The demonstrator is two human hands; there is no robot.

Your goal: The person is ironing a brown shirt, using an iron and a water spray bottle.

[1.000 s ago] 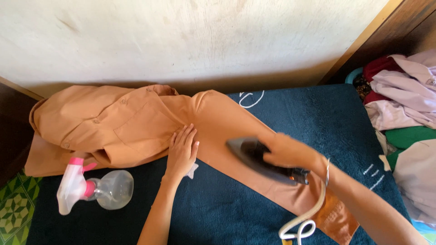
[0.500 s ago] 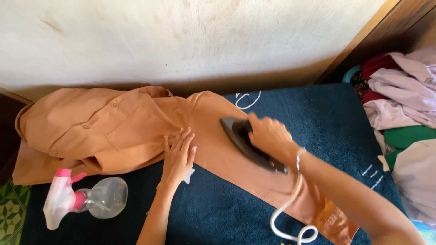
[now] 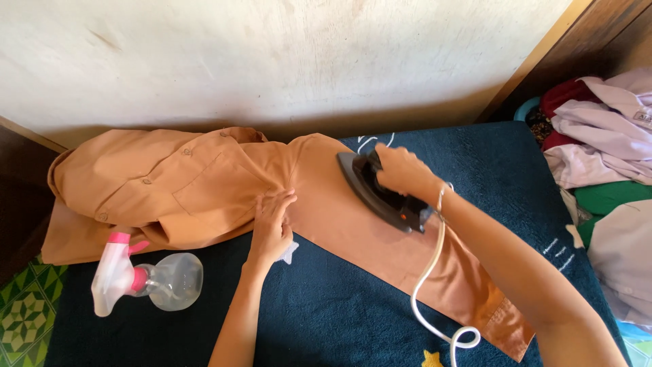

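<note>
The orange shirt [image 3: 204, 187] lay across the dark blue mat [image 3: 489, 170], its body bunched toward the left and one long sleeve [image 3: 407, 261] stretched out flat toward the lower right, the cuff at the far end.

The right hand [image 3: 401, 170] was closed around the handle of the dark iron [image 3: 380, 190], fingers wrapped over the top so the handle itself was mostly hidden. The iron sat soleplate-down on the upper part of the sleeve, close to where the sleeve joins the shirt body, its pointed tip aimed up and left toward the shoulder. A white cord [image 3: 431, 292] ran from the back of the iron down across the sleeve and looped on the mat just off the sleeve's lower edge.

The left hand [image 3: 273, 228] pressed on the shirt just left of the sleeve, beside the chest pocket, with the fingers curled and pinching a small fold of cloth (a loose grip, not a full fist).

A clear spray bottle [image 3: 146, 278] with a pink and white trigger head lay on its side on the mat, just below the shirt's body. A heap of pale and green clothes [image 3: 611, 156] sat well to the right of the shirt, past the mat's edge.
</note>
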